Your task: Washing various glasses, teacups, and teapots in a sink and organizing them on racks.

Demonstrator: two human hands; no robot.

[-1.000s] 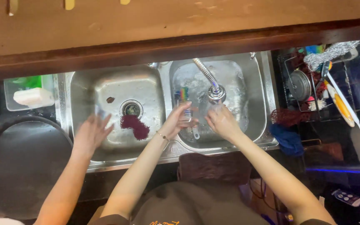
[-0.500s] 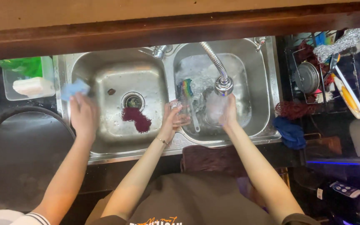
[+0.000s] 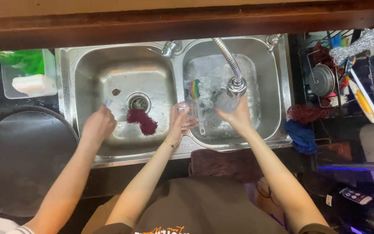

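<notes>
Now | left hand (image 3: pixel 179 123) grip closed on clear glass (image 3: pixel 185 109); right hand (image 3: pixel 238 116) grip holds tumbler (image 3: pixel 227 103) under faucet (image 3: pixel 236 86)

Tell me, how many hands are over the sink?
3: another person's hand over the left basin, the left hand on the divider, the right hand under the faucet.

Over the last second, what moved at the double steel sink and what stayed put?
The co-worker's hand went from the left basin up to its far-left rim, then back inside, gripping something small and blue. The person's right hand rose to the spray head. Unchanged: the left hand keeps the clear glass; the dark red scrubber lies by the drain.
</notes>
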